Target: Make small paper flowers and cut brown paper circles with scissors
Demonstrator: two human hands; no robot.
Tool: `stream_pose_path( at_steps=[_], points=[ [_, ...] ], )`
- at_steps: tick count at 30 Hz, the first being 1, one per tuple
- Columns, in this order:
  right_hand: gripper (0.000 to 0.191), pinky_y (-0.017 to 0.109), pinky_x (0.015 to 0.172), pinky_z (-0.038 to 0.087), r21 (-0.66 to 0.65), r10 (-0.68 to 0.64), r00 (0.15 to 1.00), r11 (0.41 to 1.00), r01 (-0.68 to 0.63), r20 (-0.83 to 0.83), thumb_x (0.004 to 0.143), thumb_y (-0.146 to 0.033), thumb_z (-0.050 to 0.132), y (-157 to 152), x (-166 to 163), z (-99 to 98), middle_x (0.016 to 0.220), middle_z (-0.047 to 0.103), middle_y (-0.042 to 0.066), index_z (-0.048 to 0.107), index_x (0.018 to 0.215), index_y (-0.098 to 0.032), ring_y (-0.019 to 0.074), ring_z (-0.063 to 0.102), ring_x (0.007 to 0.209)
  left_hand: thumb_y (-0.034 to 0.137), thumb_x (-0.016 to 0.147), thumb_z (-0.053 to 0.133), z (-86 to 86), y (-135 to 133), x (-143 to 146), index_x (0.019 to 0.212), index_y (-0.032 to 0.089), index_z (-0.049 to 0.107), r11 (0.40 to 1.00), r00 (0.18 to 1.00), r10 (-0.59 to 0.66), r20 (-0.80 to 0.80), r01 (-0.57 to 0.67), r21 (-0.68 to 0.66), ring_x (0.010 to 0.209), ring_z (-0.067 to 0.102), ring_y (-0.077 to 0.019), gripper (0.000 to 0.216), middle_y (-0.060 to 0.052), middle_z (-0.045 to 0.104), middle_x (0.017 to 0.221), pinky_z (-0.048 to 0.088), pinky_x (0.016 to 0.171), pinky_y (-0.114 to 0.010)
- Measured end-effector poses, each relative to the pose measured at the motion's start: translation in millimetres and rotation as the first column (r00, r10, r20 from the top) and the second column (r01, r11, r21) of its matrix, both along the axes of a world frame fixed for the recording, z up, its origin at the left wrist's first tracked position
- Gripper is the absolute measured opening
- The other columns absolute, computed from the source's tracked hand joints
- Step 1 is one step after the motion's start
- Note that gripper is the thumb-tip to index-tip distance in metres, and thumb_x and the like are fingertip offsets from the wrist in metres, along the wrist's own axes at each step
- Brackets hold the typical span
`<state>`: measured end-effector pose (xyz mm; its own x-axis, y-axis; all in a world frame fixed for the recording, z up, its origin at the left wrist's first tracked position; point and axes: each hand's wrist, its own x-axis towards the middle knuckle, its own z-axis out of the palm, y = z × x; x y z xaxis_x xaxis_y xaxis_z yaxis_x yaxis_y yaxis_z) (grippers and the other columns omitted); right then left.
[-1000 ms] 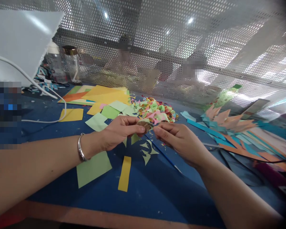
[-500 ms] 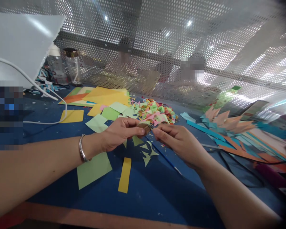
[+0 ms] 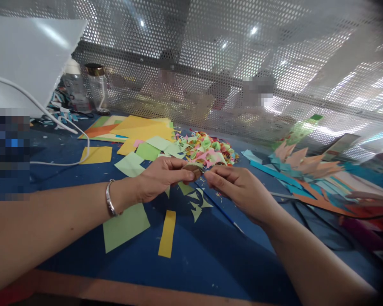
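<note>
My left hand (image 3: 161,178), with a silver bracelet at the wrist, pinches a small brown, rounded piece (image 3: 191,170) between thumb and fingers; a pale green edge shows above it. Close on its right, my right hand (image 3: 228,180) is closed in a pinch. A thin dark tip sticks out of these fingers toward the brown piece, but what it belongs to is hidden. Below the hands lie pale green paper scraps (image 3: 196,211) and a thin blue stick (image 3: 223,210). A yellow paper strip (image 3: 167,233) and a green paper sheet (image 3: 127,229) are nearer to me.
Behind my hands is a heap of colourful small paper pieces (image 3: 210,148). Yellow sheets (image 3: 143,127) are stacked at the back left, near two bottles (image 3: 97,91) and a white cable (image 3: 22,91). Folded orange and blue papers (image 3: 303,163) lie right. A perforated screen (image 3: 191,51) closes the back.
The brown piece has turned slightly in my left fingers. Both hands stay in almost the same place. At the far right edge, something reddish has shifted over the papers.
</note>
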<state>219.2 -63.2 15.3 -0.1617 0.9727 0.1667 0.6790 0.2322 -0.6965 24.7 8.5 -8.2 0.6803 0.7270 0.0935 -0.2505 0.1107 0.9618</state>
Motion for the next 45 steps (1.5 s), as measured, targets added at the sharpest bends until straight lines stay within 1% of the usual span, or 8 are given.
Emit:
stream_pose_path(
  at_steps=[6,11,20,25,30,37,42,45],
  points=[
    [0.046,0.027,0.052,0.028,-0.001,0.010,1.000,1.000,-0.010,-0.015,0.096,-0.053,0.049,-1.0,-0.9,1.2,0.060,0.039,-0.004,0.050,0.064,-0.020,0.0112,0.036,0.055,0.020,0.067,0.079,1.5,0.1,0.7,0.068,0.014,0.074,1.000,1.000,-0.009,-0.014,0.009,0.001,0.060,0.050,-0.0077,0.008,0.001,0.065,0.063,0.041,0.061,-0.022],
    [0.048,0.027,0.051,0.027,-0.007,0.011,1.000,1.000,-0.011,-0.029,0.093,-0.057,0.052,-1.7,-1.5,2.5,0.060,0.037,-0.004,0.049,0.063,-0.020,0.0113,0.034,0.054,0.020,0.066,0.080,3.2,-0.8,0.5,0.067,0.014,0.074,1.000,1.000,-0.001,-0.029,0.001,0.005,0.058,0.046,-0.0069,0.008,0.002,0.062,0.061,0.038,0.059,-0.022],
    [0.046,0.027,0.053,0.028,0.015,0.028,0.999,0.999,-0.028,0.024,0.096,-0.052,0.049,-1.8,-1.6,3.8,0.060,0.038,-0.004,0.049,0.063,-0.020,0.0117,0.035,0.056,0.021,0.067,0.078,2.1,-0.3,-0.6,0.066,0.013,0.073,0.998,0.997,0.023,-0.067,-0.019,0.057,0.054,0.039,-0.0061,0.009,0.002,0.059,0.059,0.024,0.050,-0.023],
    [0.046,0.027,0.054,0.029,0.021,0.026,0.998,0.999,-0.027,0.049,0.096,-0.052,0.048,-1.8,-0.4,4.4,0.061,0.039,-0.003,0.050,0.064,-0.020,0.0121,0.037,0.057,0.019,0.068,0.075,2.4,-1.1,-1.0,0.066,0.014,0.073,0.997,0.998,0.004,-0.057,0.001,0.080,0.055,0.039,-0.0060,0.006,0.003,0.058,0.059,0.028,0.053,-0.022],
    [0.047,0.028,0.055,0.031,0.028,0.025,0.996,0.999,-0.027,0.081,0.095,-0.056,0.047,-1.1,0.0,4.4,0.062,0.042,-0.002,0.050,0.064,-0.021,0.0137,0.040,0.059,0.018,0.066,0.073,4.8,-2.1,-0.9,0.065,0.014,0.072,0.995,0.997,0.027,-0.071,-0.020,0.097,0.055,0.040,-0.0065,0.004,0.003,0.059,0.059,0.031,0.056,-0.023],
    [0.046,0.029,0.057,0.032,0.032,0.028,0.994,0.999,-0.032,0.105,0.096,-0.055,0.046,-0.8,-0.6,3.5,0.064,0.044,-0.001,0.049,0.065,-0.021,0.0149,0.041,0.062,0.023,0.067,0.071,3.3,-1.4,-1.5,0.065,0.013,0.069,0.987,0.990,0.056,-0.133,-0.034,0.157,0.055,0.037,-0.0075,0.010,0.003,0.055,0.057,0.024,0.053,-0.024],
    [0.045,0.028,0.057,0.033,0.035,0.019,0.993,0.999,-0.023,0.118,0.095,-0.054,0.046,-0.7,-1.4,3.5,0.064,0.046,-0.001,0.050,0.065,-0.021,0.0147,0.042,0.062,0.023,0.068,0.069,0.6,0.0,-1.3,0.066,0.015,0.069,0.986,0.994,0.011,-0.110,0.007,0.168,0.055,0.035,-0.0072,0.008,0.004,0.053,0.058,0.023,0.053,-0.025],
    [0.044,0.028,0.057,0.033,0.024,0.017,0.993,1.000,-0.020,0.114,0.095,-0.054,0.046,-1.2,-2.1,3.7,0.064,0.045,-0.001,0.051,0.066,-0.021,0.0145,0.042,0.062,0.023,0.069,0.068,0.3,0.4,-1.7,0.060,0.015,0.064,0.983,0.992,0.010,-0.130,0.015,0.186,0.054,0.033,-0.0070,0.012,0.005,0.047,0.055,0.021,0.052,-0.025]
  ],
)
